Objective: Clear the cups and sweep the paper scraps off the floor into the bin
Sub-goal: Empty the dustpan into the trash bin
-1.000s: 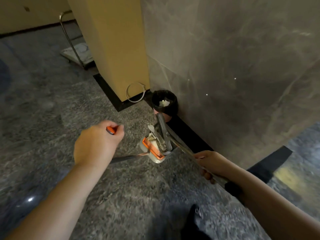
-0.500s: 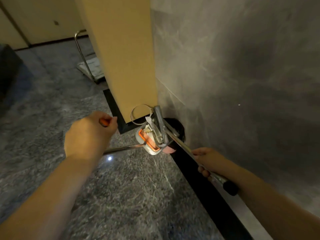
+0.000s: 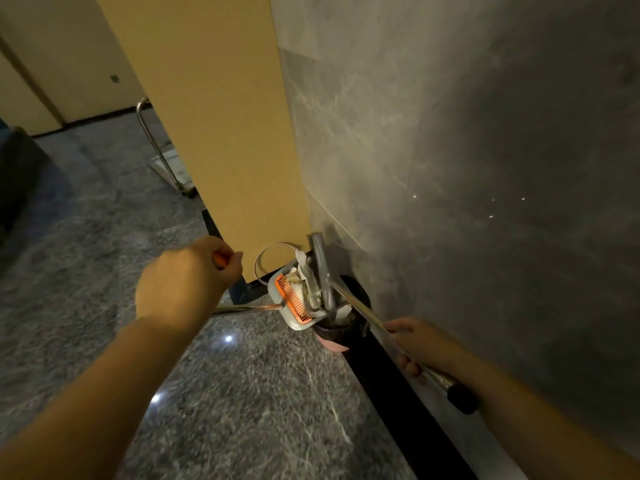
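Overhead, crumpled paper scraps (image 3: 306, 284) in grey dustpan (image 3: 277, 292)

A grey speckled stone floor (image 3: 242, 393) carries a dark bin (image 3: 341, 332) against the wall's black skirting (image 3: 398, 403).

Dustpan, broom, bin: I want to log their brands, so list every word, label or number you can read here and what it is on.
None can be read.
Dustpan: grey with an orange comb, no print visible.
Broom handle: bare metal, no label seen.
Bin: dark liner, pink base, no text seen.
Wall and floor: only stone veining and light glints.
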A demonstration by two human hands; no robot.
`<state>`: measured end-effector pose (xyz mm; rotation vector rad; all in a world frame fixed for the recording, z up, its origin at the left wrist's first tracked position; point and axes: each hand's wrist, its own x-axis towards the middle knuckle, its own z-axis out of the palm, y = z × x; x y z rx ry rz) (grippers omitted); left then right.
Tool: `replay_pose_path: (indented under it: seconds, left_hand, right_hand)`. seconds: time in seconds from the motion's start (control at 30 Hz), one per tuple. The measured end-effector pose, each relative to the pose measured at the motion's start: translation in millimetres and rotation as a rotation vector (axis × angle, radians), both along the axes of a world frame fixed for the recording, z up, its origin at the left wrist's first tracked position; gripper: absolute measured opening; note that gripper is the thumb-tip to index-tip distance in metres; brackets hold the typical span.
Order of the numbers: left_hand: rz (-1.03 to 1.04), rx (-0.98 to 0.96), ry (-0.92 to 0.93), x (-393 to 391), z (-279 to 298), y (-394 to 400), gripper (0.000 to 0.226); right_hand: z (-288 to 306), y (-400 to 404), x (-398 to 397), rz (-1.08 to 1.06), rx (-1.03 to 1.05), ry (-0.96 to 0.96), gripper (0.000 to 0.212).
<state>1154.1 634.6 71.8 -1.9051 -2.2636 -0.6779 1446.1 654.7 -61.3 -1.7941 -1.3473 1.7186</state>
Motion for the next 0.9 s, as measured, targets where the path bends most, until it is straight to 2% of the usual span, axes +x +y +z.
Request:
replay_pose_path:
  seconds: [0.1,0.27,0.43,0.57,0.67,0.9]
  left_hand:
    - [0.0,-0.018,0.041,19.4,-3.1,11.0,0.025]
    - [0.048,-0.074,0.081,66.1,-11.6,19.6,0.025]
    - [0.045,-0.076,0.164,111.7,-19.0,19.9,0.027]
    - [0.034,-0.052,0.218,141.1,-24.3,16.8,0.02]
    - [-0.025,-0.002,0.274,151.5,-29.3,18.3,0.018]
    - [-0.095,-0.048,0.381,156.6,-23.3,34.7,0.022]
  right_hand:
    - [-10.0,14.5,15.8,0.014,-0.018,0.016,0.037]
    - [-16.4,36.3,52.2,0.074,-0.047,0.03,0.036]
    - [-7.6,45.2,92.0,0.114,-0.06,0.032,0.023]
    - [-0.5,45.0,115.1,0.164,-0.013,0.025,0.019]
    - [1.6,44.9,129.7,0.198,0.017,0.035,0.026]
    - [-12.0,52.0,148.1,0.184,0.01,0.027,0.034]
